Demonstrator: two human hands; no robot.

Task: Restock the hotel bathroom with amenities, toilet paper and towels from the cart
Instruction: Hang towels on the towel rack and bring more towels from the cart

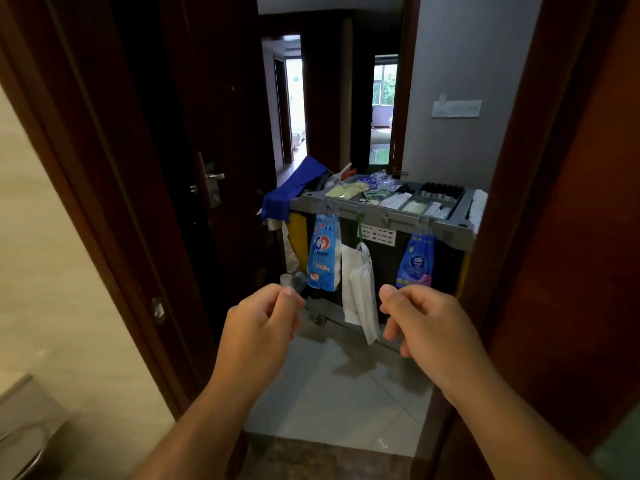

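Observation:
A grey housekeeping cart (381, 216) stands just outside the doorway, its top tray divided into compartments of small amenity packets (412, 204) and dark bottles (441, 190). Two blue packs hang from its front edge, one on the left (323, 258) and one on the right (415, 261), with white bags (360, 292) between them. A blue cloth (294, 192) drapes over the cart's left end. My left hand (263, 327) and my right hand (426, 323) are raised side by side in front of the cart, fingers loosely curled, holding nothing.
Dark wooden door frames (114, 202) flank the opening on both sides. An open door with a metal handle (214, 176) is at the left. Pale floor tiles (329, 393) lie ahead, past a dark threshold. A white fixture's edge (24, 427) shows at the lower left.

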